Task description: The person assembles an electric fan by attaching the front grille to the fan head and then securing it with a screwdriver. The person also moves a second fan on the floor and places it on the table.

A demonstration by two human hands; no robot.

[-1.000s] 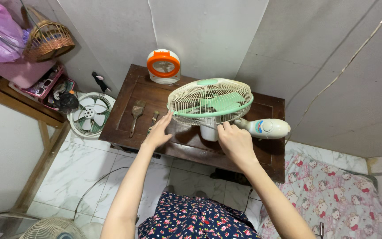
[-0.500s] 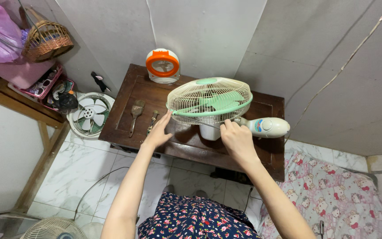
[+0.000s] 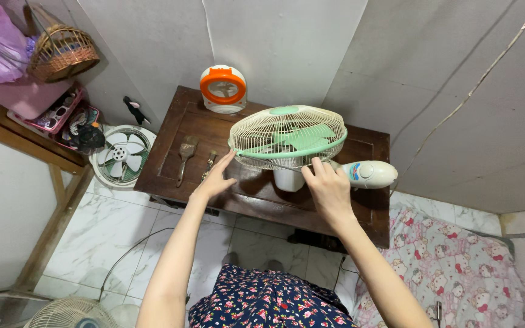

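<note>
The pale green and cream electric fan (image 3: 287,138) is lying on the dark wooden surface (image 3: 177,121) (grille facing up). The left hand (image 3: 216,179), fingers spread, is touching its rim; the right hand (image 3: 329,189) is pinching the rim.

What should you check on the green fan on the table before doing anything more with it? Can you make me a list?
1. Fan resting on the wooden table: ok, tipped over, cage facing up.
2. Left hand at the cage rim: ok, fingertips touching.
3. Right hand at the rim near the motor housing: ok.
4. Fan unplugged: cannot tell, the cord is hidden.
5. Brush and small tool apart from the fan: ok.
6. Cage clips open or shut: cannot tell.
</note>
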